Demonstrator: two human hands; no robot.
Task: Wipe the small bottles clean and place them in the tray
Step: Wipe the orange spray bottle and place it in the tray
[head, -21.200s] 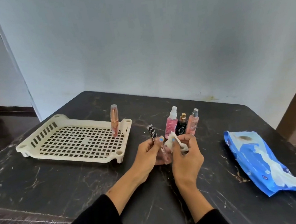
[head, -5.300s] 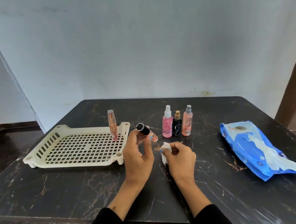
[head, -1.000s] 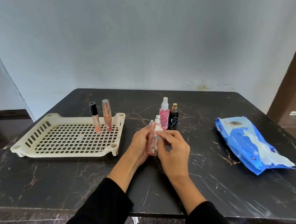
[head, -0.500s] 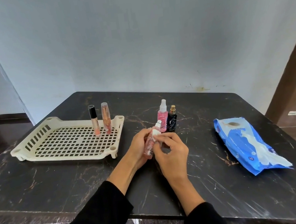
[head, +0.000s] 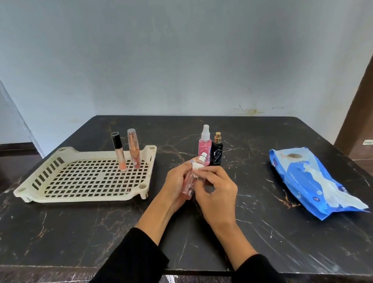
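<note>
Left hand (head: 176,184) grip grasps the pink bottle (head: 191,182), long axis toward 1 o'clock; right hand (head: 216,191) grip pinches the wipe (head: 195,167); tray (head: 46,179) at 9 o'clock.

A black-capped tube (head: 118,153) now stands in the tray (head: 48,197); the hands now wipe a peach spray bottle (head: 191,182).

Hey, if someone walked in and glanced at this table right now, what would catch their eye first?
Probably the two hands at the middle: the left hand holds a small pink spray bottle while the right hand rubs a white wipe on it. Next, the cream tray at left with two slim bottles upright inside, and the blue wipes pack at right.
</note>
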